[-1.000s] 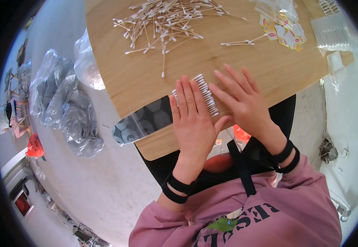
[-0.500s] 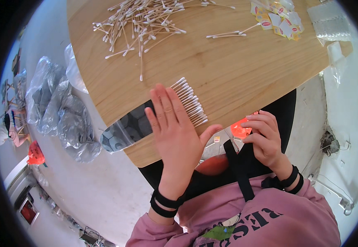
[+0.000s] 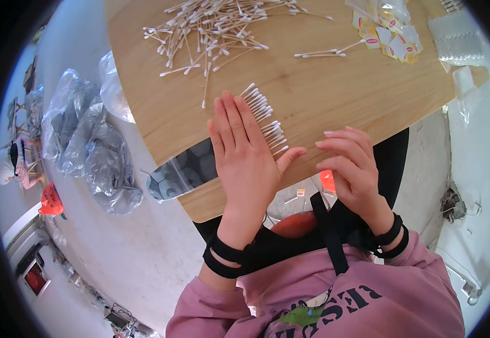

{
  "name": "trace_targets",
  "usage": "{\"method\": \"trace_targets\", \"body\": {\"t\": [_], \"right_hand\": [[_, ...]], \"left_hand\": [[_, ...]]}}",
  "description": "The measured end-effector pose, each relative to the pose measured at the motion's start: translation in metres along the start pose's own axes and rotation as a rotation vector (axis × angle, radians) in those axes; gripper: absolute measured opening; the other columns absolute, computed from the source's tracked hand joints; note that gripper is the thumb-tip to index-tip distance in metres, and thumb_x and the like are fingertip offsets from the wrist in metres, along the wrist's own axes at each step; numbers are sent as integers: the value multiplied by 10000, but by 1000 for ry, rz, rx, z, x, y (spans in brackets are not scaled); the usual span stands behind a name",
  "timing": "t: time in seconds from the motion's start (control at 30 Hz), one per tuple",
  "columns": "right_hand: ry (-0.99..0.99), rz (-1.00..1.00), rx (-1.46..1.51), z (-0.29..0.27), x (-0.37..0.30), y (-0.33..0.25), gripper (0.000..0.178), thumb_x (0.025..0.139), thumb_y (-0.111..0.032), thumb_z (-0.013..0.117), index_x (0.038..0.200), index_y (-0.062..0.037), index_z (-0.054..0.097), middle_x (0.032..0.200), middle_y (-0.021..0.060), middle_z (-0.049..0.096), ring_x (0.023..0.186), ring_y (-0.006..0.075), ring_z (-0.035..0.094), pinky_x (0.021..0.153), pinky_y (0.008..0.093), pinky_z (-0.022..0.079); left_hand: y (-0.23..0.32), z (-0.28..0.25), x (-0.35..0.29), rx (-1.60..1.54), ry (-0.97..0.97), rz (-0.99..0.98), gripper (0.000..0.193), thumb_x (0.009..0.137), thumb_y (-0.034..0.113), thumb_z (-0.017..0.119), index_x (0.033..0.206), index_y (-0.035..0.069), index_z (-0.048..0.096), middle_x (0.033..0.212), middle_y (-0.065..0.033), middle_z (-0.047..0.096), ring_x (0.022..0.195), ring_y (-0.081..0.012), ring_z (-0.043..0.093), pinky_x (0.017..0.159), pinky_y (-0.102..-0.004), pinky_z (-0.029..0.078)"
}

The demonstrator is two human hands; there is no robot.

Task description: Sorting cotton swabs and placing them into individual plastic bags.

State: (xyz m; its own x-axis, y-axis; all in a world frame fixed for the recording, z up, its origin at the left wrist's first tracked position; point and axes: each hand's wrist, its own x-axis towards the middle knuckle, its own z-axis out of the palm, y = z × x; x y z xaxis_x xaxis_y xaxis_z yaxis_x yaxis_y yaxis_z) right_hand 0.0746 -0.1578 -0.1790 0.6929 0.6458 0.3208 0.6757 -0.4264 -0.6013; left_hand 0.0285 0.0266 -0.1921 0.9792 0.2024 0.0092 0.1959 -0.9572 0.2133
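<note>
My left hand (image 3: 247, 149) lies flat, fingers stretched out, over a row of cotton swabs (image 3: 275, 133) at the table's near edge. Their white tips poke out past its right side, with a small gap partway along the row. Beneath the hand and to its left is a clear bag with a dark hexagon pattern (image 3: 185, 169). My right hand (image 3: 353, 163) hovers right of the row, fingers loosely curved and apart, holding nothing visible. A large loose heap of cotton swabs (image 3: 211, 28) lies at the far side, and a few swabs (image 3: 329, 53) lie right of it.
Small yellow-and-white cards (image 3: 391, 42) and clear plastic bags (image 3: 456, 39) lie at the table's far right. Grey plastic sheeting (image 3: 95, 146) is on the floor to the left, near a red bag (image 3: 51, 200). A black chair (image 3: 394, 163) stands under the near edge.
My right hand has risen and moved forward, nearer the swab row. My left hand stays flat on the swabs. A gap now shows in the row's tips. The whole view has shifted slightly.
</note>
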Motion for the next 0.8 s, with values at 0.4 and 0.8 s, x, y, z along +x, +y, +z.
{"method": "trace_targets", "body": {"t": [0.4,0.8], "right_hand": [[181,193,318,28,37,-12,239,788,102,516,960,-36,607,1063,122,612,1050,297,554,882,356,439],[-385,128,451,-5,-19,1,228,750,78,547,933,-45,602,894,116,624,905,309,603,759,366,477]], "left_hand": [[9,-2,-24,-124,-50,15,1157,673,620,663,1431,-96,159,1508,-266,152,1418,-375,131,1135,-487,135],[-9,10,5,-13,153,39,1147,648,706,608,1392,-102,279,1459,-259,292,1384,-366,242,1132,-476,176]]}}
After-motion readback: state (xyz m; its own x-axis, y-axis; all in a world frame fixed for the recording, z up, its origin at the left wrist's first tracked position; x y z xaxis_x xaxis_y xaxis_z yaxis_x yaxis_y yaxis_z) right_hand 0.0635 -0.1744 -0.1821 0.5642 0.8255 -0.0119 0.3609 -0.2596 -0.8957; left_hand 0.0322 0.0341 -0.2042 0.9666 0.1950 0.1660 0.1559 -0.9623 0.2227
